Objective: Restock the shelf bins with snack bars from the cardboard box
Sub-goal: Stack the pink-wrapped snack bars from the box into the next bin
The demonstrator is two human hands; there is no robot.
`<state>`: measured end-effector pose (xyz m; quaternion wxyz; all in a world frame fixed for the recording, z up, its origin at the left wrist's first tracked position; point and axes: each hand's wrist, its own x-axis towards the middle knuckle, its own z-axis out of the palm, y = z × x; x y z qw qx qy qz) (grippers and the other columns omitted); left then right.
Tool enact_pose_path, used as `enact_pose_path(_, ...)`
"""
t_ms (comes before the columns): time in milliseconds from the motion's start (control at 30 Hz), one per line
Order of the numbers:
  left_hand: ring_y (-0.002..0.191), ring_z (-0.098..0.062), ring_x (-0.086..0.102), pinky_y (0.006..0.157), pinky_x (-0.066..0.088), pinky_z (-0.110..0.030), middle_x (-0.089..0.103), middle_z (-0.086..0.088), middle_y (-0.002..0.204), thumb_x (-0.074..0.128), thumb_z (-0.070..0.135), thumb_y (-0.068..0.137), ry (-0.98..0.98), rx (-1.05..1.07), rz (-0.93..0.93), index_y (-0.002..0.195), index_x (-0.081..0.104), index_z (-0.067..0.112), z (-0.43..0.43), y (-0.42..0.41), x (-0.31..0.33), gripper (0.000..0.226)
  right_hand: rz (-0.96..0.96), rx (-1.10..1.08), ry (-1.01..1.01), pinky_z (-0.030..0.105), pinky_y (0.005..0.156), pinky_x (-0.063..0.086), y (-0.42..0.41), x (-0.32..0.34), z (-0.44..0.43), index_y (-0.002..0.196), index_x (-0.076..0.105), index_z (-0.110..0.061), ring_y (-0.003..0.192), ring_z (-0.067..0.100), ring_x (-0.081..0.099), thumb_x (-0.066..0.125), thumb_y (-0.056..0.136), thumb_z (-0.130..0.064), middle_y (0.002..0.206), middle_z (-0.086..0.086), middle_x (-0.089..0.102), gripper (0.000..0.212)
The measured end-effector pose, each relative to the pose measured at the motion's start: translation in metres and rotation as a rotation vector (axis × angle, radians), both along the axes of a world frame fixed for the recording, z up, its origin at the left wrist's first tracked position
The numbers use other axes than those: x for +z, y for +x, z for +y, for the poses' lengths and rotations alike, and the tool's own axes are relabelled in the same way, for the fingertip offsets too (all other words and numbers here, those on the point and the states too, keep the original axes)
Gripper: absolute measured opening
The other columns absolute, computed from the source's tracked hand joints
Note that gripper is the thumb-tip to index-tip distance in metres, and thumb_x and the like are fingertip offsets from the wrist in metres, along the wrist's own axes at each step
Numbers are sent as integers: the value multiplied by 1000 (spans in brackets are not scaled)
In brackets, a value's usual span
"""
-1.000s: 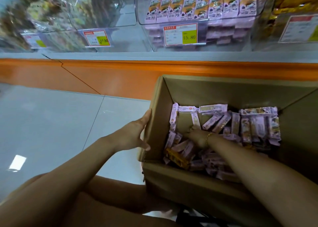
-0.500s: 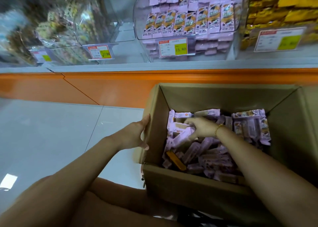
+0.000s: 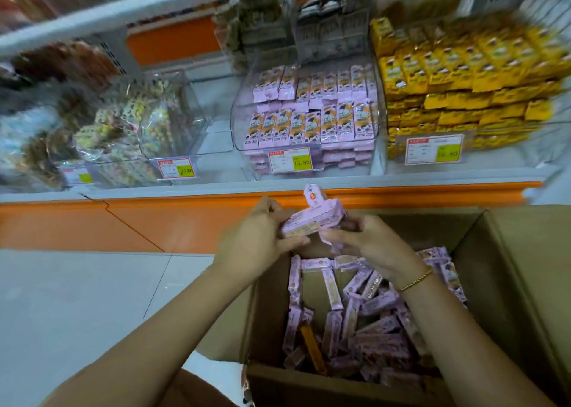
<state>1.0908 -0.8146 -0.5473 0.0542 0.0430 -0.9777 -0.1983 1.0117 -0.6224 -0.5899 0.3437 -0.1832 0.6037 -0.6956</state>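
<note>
Box sits nearest, open, flaps out, roughly half full of loose pink bars lying at all angles; one orange bar among them near the front left.

Above the box's far-left corner, both hands meet on a small bunch of pink bars. Left hand closed around the bunch's left end, thumb underneath, fingers over the top. Right hand curled in on the right end, fingertips pinching from below. Exact bar count in the bunch: cannot tell, one bar sticks up above the rest. Gold bracelet on the right wrist.

Behind the hands: orange shelf base, then grey shelf edge.

On the shelf, the clear middle bin holds upright rows of pink bars, price tag reading 15.80 on the front. Right of it, stacked yellow packs with their own tag. Left of it, clear bins of mixed wrapped snacks, blurred, tag in front.
</note>
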Motion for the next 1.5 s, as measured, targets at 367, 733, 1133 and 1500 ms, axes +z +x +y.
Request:
enact_pose_path(367,95,-23,66,96,50,-39,67,-17,111,59,11,80,1384,11,-337,114,62,2,22,-33,48,36,-275,-189,-370,28,71,57,-3,44,22,114,63,-7,88,21,68,58,80,-8,105,14,70,34)
enact_pose_path(733,96,-31,67,94,50,-45,59,-27,123,48,10,88,1606,5,-334,126,53,-2,42,-52,52,41,162,-389,-81,24,84,53,-4,64,27,109,64,-34,100,8,66,64,88,-18,102,-11,72,26)
enact_pose_path(1133,73,-20,69,60,58,-29,69,-16,96,70,24,74,1743,105,-376,113,61,2,15,-68,69,46,-65,-569,-235,34,73,51,-19,66,30,111,62,-12,73,21,67,53,92,-7,84,15,71,21)
enact_pose_path(1500,84,-19,68,68,56,-24,69,-13,106,92,12,49,1693,-33,-417,107,71,3,2,-62,75,62,18,-518,-252,36,82,53,-15,67,28,112,60,-16,74,18,67,55,91,-9,91,11,71,22)
